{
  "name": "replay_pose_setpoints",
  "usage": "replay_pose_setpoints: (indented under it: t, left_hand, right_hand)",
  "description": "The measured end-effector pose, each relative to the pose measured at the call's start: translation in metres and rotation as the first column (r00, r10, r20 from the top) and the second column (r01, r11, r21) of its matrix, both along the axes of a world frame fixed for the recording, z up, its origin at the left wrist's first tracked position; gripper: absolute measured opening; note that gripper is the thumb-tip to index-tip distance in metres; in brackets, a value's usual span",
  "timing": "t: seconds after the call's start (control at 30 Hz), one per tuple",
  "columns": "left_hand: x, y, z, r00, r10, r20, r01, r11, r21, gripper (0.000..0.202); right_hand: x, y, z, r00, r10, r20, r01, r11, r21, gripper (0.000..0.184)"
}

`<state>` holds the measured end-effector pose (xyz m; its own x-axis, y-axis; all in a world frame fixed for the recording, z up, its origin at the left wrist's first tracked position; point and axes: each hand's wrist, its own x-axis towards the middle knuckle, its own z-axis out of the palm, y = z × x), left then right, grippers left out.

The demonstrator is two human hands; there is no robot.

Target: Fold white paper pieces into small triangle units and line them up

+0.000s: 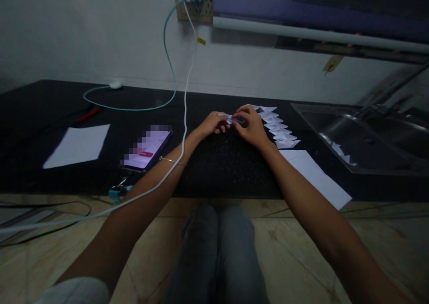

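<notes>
Between my two hands, above the black countertop [221,174], is a small folded piece of white paper [229,119]. My left hand [213,123] pinches its left side, with the fingers curled under. On the other side my right hand [250,124] grips it between thumb and fingers. Its exact shape is partly covered by my fingers. Just right of my right hand runs a row of several folded white paper pieces [278,127], pointed at their ends. Nearer to me, a stack of white paper sheets [311,174] lies partly under my right forearm.
A lit phone [147,147] and a white sheet [78,145] lie to the left, near a blue clip [115,192]. A white cable [185,116] crosses my left forearm from the wall socket [197,4]. At right is a metal sink [355,134].
</notes>
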<state>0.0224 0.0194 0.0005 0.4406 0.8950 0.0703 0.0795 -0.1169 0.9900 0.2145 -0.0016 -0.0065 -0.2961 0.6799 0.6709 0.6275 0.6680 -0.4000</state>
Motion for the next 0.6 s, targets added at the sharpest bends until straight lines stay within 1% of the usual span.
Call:
replay_pose_setpoints:
  t: [0.1,0.23,0.3,0.37,0.43,0.47,0.53,0.6]
  left_hand:
    - [0.005,0.0,-0.002,0.997,-0.021,-0.075,0.028,0.995,0.094,0.028]
    - [0.007,0.002,-0.005,0.983,-0.028,-0.18,0.064,0.979,0.196,0.032]
    - [0.008,0.003,-0.006,0.979,-0.024,-0.202,0.07,0.973,0.221,0.034]
    - [0.009,0.005,-0.008,0.982,-0.033,-0.186,0.075,0.972,0.225,0.035]
    - [0.01,0.006,-0.01,0.988,-0.043,-0.15,0.074,0.974,0.212,0.035]
    - [0.01,0.007,-0.011,0.99,-0.041,-0.136,0.068,0.977,0.204,0.035]
    - [0.011,0.008,-0.013,0.991,-0.022,-0.136,0.049,0.98,0.195,0.035]
    - [0.012,0.009,-0.015,0.987,0.002,-0.159,0.03,0.979,0.2,0.035]
  right_hand:
    - [-0.002,0.0,0.0,0.996,-0.037,0.086,0.037,0.999,-0.008,0.011]
    - [-0.003,0.003,-0.006,0.983,-0.065,0.171,0.078,0.994,-0.07,0.01]
    - [-0.004,0.003,-0.007,0.978,-0.07,0.198,0.085,0.994,-0.072,0.013]
    - [-0.004,0.003,-0.007,0.972,-0.095,0.215,0.109,0.993,-0.053,0.018]
    - [-0.002,0.003,-0.005,0.96,-0.16,0.23,0.169,0.985,-0.019,0.021]
    - [0.0,0.003,-0.003,0.949,-0.212,0.235,0.217,0.976,0.002,0.022]
    - [0.006,0.003,-0.001,0.91,-0.336,0.244,0.338,0.941,0.035,0.027]
    - [0.012,0.002,-0.001,0.855,-0.442,0.271,0.451,0.892,0.029,0.032]
